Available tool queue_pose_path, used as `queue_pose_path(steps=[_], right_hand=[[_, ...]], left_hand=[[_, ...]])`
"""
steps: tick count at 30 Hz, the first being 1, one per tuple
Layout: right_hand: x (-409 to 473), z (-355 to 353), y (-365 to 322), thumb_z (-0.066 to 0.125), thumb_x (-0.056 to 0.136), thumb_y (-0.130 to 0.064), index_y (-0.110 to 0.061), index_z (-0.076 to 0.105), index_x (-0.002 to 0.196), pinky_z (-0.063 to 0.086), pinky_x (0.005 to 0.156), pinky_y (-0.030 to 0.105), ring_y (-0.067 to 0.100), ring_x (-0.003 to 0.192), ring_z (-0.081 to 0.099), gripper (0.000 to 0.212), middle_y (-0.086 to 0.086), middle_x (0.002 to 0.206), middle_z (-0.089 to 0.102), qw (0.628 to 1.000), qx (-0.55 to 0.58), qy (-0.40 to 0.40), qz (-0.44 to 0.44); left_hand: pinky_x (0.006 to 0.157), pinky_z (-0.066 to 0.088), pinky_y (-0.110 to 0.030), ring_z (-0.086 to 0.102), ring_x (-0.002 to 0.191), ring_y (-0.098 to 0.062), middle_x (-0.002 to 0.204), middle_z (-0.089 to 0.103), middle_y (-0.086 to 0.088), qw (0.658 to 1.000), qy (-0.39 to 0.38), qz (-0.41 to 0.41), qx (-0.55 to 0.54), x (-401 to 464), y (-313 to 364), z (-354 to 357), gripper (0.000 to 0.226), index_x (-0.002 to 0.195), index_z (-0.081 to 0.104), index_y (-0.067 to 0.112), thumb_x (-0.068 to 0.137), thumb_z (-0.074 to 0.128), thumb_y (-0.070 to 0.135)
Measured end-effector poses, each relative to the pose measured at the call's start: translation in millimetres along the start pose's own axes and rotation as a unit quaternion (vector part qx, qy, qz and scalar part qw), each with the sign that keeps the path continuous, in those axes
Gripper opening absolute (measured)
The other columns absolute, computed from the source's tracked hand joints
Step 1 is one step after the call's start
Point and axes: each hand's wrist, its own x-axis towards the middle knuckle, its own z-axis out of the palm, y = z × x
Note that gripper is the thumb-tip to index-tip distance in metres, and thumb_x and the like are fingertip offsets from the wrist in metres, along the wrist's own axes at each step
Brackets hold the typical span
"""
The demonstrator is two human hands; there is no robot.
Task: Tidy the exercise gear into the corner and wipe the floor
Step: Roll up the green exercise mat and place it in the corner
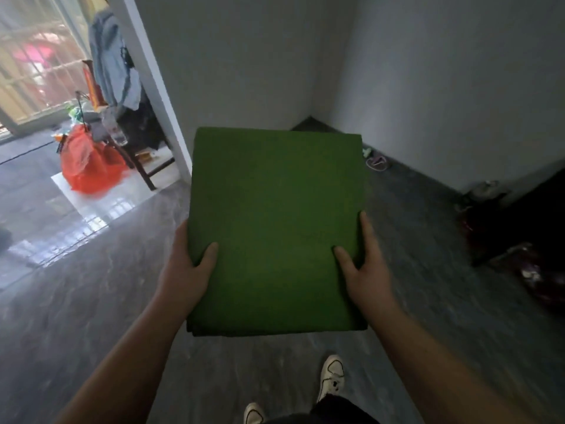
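From the head camera, a folded green mat (276,228) is seen carried flat at waist height, out in front of the body and above the grey floor (91,301), with the bare corner (310,119) of the room just beyond its far edge. The left hand (186,264) is clamped on the mat's left edge, thumb laid on top and fingers hidden beneath; the right hand (363,264) is clamped likewise on the right edge, thumb on top and one finger stretched along the side. The mat is judged light and soft, since several layers show at its near edge and it is held level by edge grips alone; some sag would be expected if it were gripped at one side only, so a hold at both edges near the middle is the safer choice. Its surface looks matte and not slippery. Of containers, an orange bag (90,166) is seen beside a chair (134,160) through the doorway on the left; its contents cannot be made out. Small items (374,160) lie on the floor by the right wall, too blurred to name. White shoes (331,374) are visible below.
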Motion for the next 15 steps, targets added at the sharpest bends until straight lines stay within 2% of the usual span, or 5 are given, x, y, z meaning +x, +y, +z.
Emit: queue_pose_path(steps=[3,5,9,12,15], right_hand=[[13.2,-41.1,17.8,0.067,0.092,-0.027,-0.047,0.018,0.153,0.035,0.115,0.034,0.006,0.137,0.040,0.081,-0.020,0.149,0.036,0.999,0.004,0.033,0.022],[25.4,-75.5,31.4,0.067,0.091,-0.028,-0.047,0.019,0.153,0.036,0.115,0.040,0.008,0.136,0.040,0.080,-0.020,0.147,0.036,0.997,-0.003,0.067,0.030],[58.6,-158.3,67.2,0.066,0.091,-0.031,-0.048,0.019,0.152,0.037,0.114,0.037,0.003,0.130,0.042,0.079,-0.022,0.140,0.038,0.991,-0.006,0.124,0.044],[90.6,-222.6,99.3,0.066,0.091,-0.032,-0.052,0.018,0.151,0.038,0.113,0.038,0.006,0.130,0.044,0.079,-0.021,0.140,0.040,0.985,-0.003,0.165,0.051],[121.9,-279.4,126.9,0.066,0.092,-0.030,-0.053,0.018,0.150,0.037,0.112,0.034,0.002,0.129,0.042,0.079,-0.024,0.139,0.038,0.979,-0.008,0.197,0.055]], left_hand=[[0.087,0.049,-0.035,0.059,0.104,-0.015,0.125,0.055,0.006,0.999,-0.042,0.024,-0.006,17.9,29.5,46.6,0.060,0.146,0.034,0.033,0.095,0.063,0.021],[0.086,0.049,-0.035,0.059,0.106,-0.018,0.126,0.055,0.006,0.997,-0.071,0.035,0.008,29.7,51.9,86.6,0.061,0.147,0.032,0.033,0.095,0.062,0.024],[0.093,0.051,-0.046,0.058,0.108,-0.020,0.125,0.053,0.010,0.990,-0.127,0.062,0.014,52.0,103.0,185.9,0.062,0.147,0.029,0.038,0.095,0.061,0.033],[0.092,0.046,-0.039,0.054,0.108,-0.017,0.125,0.050,0.012,0.985,-0.146,0.093,0.014,65.1,142.7,267.7,0.063,0.149,0.028,0.035,0.095,0.061,0.032],[0.091,0.045,-0.036,0.055,0.109,-0.015,0.126,0.052,0.011,0.978,-0.166,0.122,0.009,80.6,175.7,343.1,0.061,0.148,0.031,0.033,0.095,0.062,0.029]])
